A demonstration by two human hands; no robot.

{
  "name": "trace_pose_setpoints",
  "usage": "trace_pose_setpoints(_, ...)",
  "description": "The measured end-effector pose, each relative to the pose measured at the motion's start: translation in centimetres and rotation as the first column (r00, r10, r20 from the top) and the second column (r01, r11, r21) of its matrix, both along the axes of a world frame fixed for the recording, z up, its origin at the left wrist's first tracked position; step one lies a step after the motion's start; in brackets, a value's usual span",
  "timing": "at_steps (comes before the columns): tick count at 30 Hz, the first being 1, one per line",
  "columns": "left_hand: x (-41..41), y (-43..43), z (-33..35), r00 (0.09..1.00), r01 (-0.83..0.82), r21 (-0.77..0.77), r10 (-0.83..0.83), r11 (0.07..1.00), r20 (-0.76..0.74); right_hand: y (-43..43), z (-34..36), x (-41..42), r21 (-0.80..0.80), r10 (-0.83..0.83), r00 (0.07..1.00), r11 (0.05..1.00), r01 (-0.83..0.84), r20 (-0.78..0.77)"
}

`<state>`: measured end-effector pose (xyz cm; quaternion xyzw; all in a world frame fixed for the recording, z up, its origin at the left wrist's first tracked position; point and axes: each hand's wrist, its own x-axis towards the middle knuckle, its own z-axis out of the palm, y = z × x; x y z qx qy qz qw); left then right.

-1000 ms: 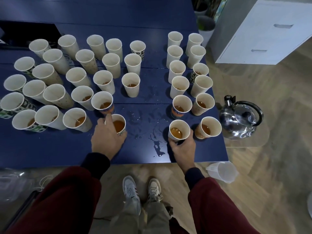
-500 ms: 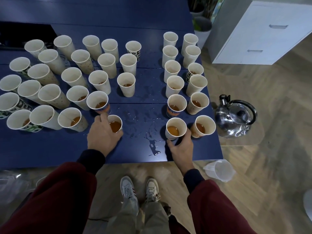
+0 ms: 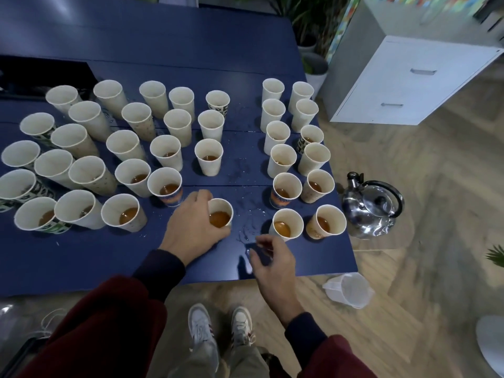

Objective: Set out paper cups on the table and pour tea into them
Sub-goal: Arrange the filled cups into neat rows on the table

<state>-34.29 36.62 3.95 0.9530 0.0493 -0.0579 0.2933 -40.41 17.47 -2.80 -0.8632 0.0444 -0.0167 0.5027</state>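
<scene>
Head view: fingers of left hand [image 3: 191, 230] grasp a white paper cup [image 3: 221, 206], part-filled with amber tea [image 3: 219, 219]; right hand [image 3: 272, 266] fingers loosely curled, holding nothing.

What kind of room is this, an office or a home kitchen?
Probably an office or event space, not a kitchen: a white filing cabinet stands beside the long blue table, potted plants stand at its far corner, and dozens of paper cups are set out.
</scene>
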Motion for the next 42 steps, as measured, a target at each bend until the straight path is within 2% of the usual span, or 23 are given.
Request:
trace_pose_setpoints(6,2.8,1.8,4.7,0.987,0.121,0.004,-0.120,0.993,0.106,5.7,3.9,4.8,0.068,0.233,0.971,0.969,-0.237,0.059)
trace_pose_setpoints(10,4.9,2.7,7.5,0.979,0.128,0.036,-0.132,0.991,0.155,8.3,6.5,8.4,0.163,0.181,0.974,0.966,-0.202,0.134)
trace_pose_setpoints(14,8.1,3.7,9.0,0.966,0.160,0.027,-0.162,0.987,0.200,9.2,8.3,13.0,0.170,0.141,0.973,0.970,-0.173,0.183)
trace_pose_setpoints(17,11.6,4.5,10.2,0.967,0.176,-0.094,-0.154,0.980,0.201,9.1,9.0,17.3,0.152,0.133,0.970,0.974,-0.166,0.203)
trace_pose_setpoints(20,16.4,5.5,10.0,0.977,0.092,-0.217,-0.046,0.972,0.210,8.7,9.2,22.4,0.156,0.086,0.971,0.980,-0.123,0.223)
trace_pose_setpoints(26,27.1,7.2,6.2,0.992,0.011,0.000,-0.011,1.000,0.126,8.2,8.1,32.0,0.145,0.003,0.981,0.989,-0.032,0.192)
trace_pose_setpoints(31,32.3,7.1,3.6,0.992,-0.061,0.023,0.058,0.998,0.114,8.8,5.4,37.9,0.118,-0.048,0.986,0.993,0.029,0.157)
trace_pose_setpoints(36,35.2,6.8,1.9,0.995,0.073,0.191,-0.085,0.979,0.053,10.1,2.7,41.2,0.192,-0.134,0.986,0.975,0.114,0.096)
trace_pose_setpoints(39,36.9,6.0,0.8,0.978,0.200,0.237,-0.208,0.951,0.011,10.9,1.2,42.6,0.213,-0.228,0.972,0.954,0.211,0.056)
trace_pose_setpoints(42,38.2,5.7,-0.6,0.967,0.255,0.243,-0.251,0.936,-0.050,11.5,-0.1,43.9,0.212,-0.268,0.963,0.942,0.259,0.015)
